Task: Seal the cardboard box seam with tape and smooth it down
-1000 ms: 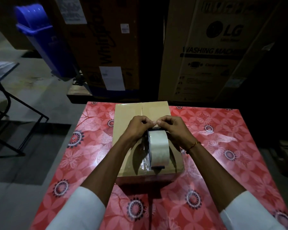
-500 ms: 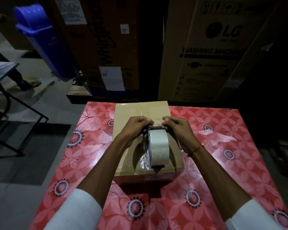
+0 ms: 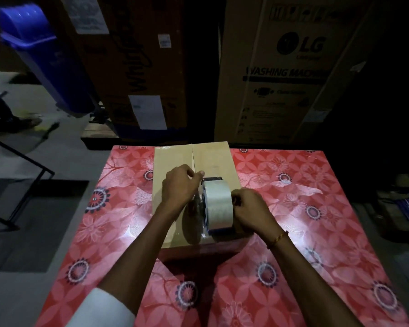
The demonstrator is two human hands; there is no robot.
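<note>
**Tape roll on box top, both hands engaged**

The cardboard box (image 3: 175, 159) sits at frame centre on a table with a red floral cover (image 3: 316, 208), its far edge toward the top of the frame. The seam (image 3: 193, 156) runs down the middle of the box top, bare in the upper portion. The tape roll (image 3: 219, 206) stands on edge on the box, just below centre frame, with a dark dispenser part (image 3: 213, 179) showing at its upper end.

My left hand (image 3: 181, 187) is just left of the roll, fingers curled, thumb and forefinger pinched together over the seam; whether they hold the tape end I cannot tell. My right hand (image 3: 252, 208) is closed against the right side of the roll, gripping it.

Upper frame: large cartons, one marked LG (image 3: 293, 67), and a blue bin (image 3: 38, 50) at upper left.
</note>
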